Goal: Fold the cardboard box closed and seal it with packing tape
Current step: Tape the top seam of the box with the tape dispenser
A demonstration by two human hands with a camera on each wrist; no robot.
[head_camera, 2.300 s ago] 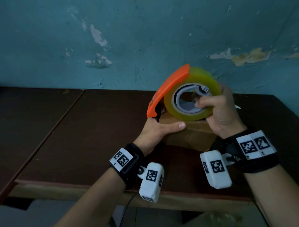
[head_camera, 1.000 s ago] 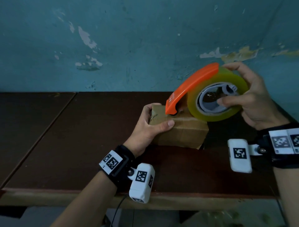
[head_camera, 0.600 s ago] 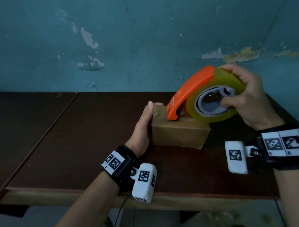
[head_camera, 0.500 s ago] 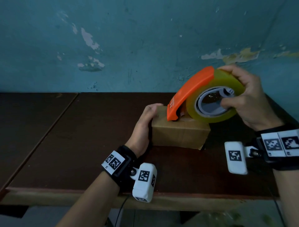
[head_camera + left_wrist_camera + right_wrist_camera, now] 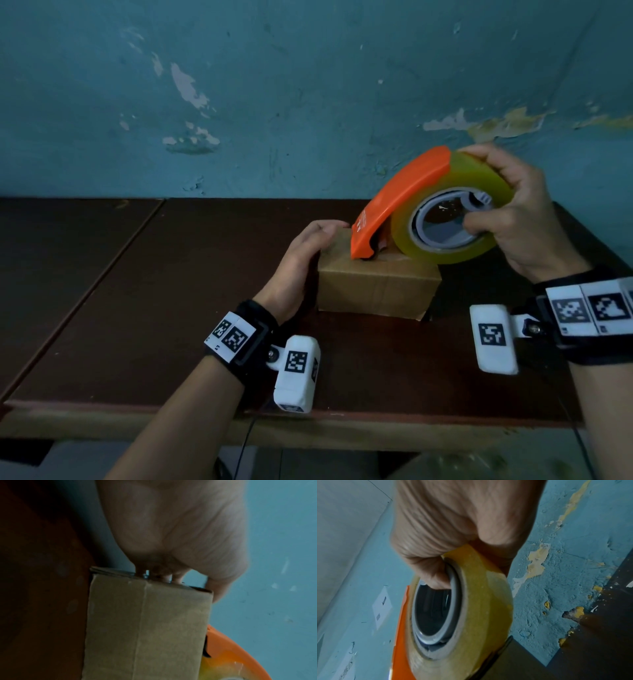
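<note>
The cardboard box (image 5: 376,291) sat flaps-down on the dark worktop (image 5: 154,308). Left hand (image 5: 298,263) gripped its end, right hand (image 5: 513,219) fingers curled round the tape dispenser (image 5: 424,212) resting on top. I'd keep it pressed flat and pull steadily.

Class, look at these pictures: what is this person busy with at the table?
A person is taping a small cardboard box shut on a dark wooden table. The left hand grips the box's left end, steadying it. The right hand holds an orange tape dispenser with its roll of yellowish tape, its front end pressed onto the box top.
</note>
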